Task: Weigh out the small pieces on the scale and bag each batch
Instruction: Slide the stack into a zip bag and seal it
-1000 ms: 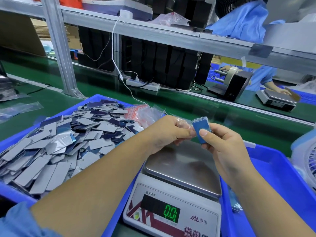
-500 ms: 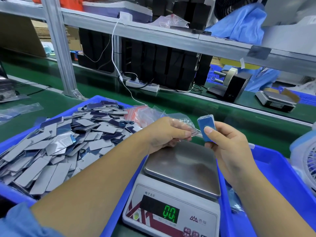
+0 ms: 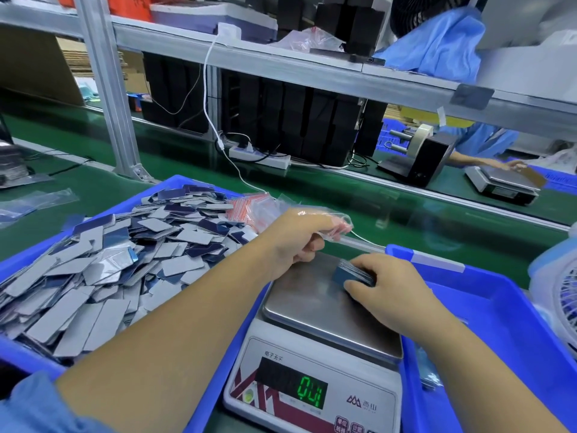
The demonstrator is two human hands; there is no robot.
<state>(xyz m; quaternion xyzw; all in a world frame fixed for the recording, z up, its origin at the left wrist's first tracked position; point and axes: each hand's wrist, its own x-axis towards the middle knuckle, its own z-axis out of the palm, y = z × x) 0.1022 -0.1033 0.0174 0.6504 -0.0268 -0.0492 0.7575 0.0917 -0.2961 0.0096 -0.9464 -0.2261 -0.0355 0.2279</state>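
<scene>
Two blue trays (image 3: 487, 295) sit beside the scale (image 3: 315, 370). Its pan lies right under the right hand (image 3: 385, 284), whose fingers curl round a small blue stack (image 3: 346, 273), long side slanting, touching the pan. Just left, the left hand (image 3: 299, 237) pinches a clear bag (image 3: 338, 221).
</scene>
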